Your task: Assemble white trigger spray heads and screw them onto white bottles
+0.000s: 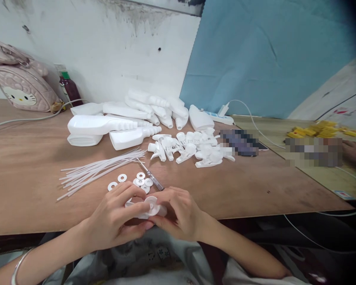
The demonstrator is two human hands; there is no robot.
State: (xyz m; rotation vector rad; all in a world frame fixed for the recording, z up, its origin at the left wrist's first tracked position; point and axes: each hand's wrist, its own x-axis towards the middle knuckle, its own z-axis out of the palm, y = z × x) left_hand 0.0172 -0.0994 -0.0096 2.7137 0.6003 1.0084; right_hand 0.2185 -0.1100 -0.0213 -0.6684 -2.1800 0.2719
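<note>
Just over the table's front edge, my left hand [115, 215] and my right hand [182, 213] both grip a white trigger spray head [152, 209], its round collar facing up. A left finger presses at the collar's opening, while my right thumb and fingers close around its side. Partly hidden behind my left hand lie several flat white washers [140, 182]. Beside them is a small screwdriver [150, 175] with a clear handle. A bundle of thin white dip tubes [97, 171] lies to the left. Several more spray heads [186, 146] are heaped beyond the screwdriver.
White spray bottles [106, 123] lie piled at the back. A phone [243, 142] and a power strip [216, 116] are right of them. A pink bag [23, 85] and a dark bottle [69, 89] stand at back left. Another person's hand [354, 154] is near yellow pieces [317, 130].
</note>
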